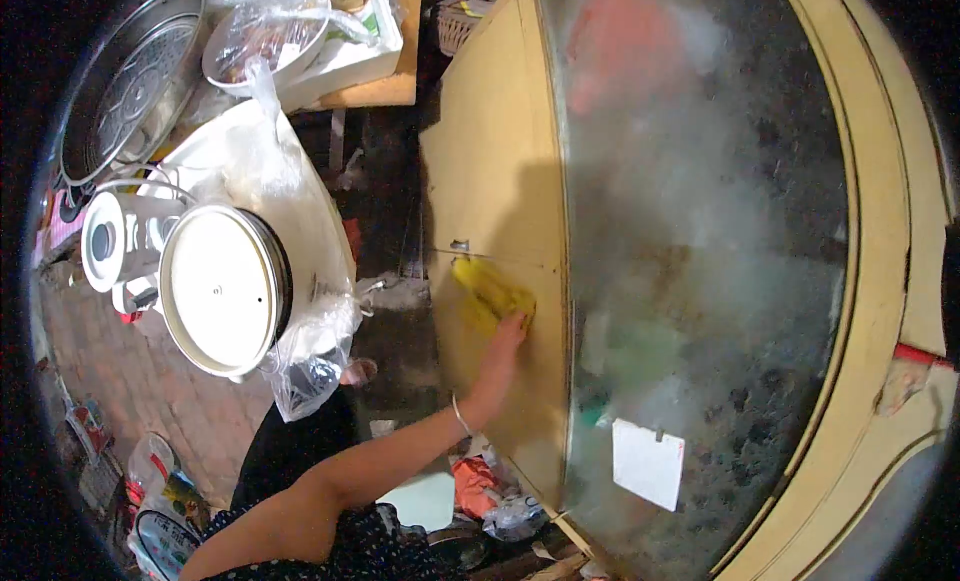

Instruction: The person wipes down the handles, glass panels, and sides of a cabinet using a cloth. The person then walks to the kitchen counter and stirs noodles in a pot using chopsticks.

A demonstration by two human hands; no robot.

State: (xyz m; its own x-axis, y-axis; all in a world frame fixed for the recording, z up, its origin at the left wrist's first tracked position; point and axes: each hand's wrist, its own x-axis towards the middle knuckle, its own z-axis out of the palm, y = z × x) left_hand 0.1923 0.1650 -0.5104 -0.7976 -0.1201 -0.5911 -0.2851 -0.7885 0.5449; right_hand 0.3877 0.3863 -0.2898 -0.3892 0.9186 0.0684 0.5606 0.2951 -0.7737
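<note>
Hand (pixel 511 327) has fingers closed together on a bunched yellow cloth (pixel 492 293), tips unclear, cloth flat against the cream door (pixel 500 381) near its metal latch (pixel 460 245). Cloudy glass panel (pixel 700 231) adjoins, white card (pixel 648 465) on it; lidded pot (pixel 218 291) and kettle (pixel 128 239) opposite, brick floor (pixel 130 371) below.

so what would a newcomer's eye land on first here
Probably the bright yellow cloth, under the hand on the tan panel at center. Next, the large round white lid at left, then the small white square against cloudy glass, lower right.
</note>
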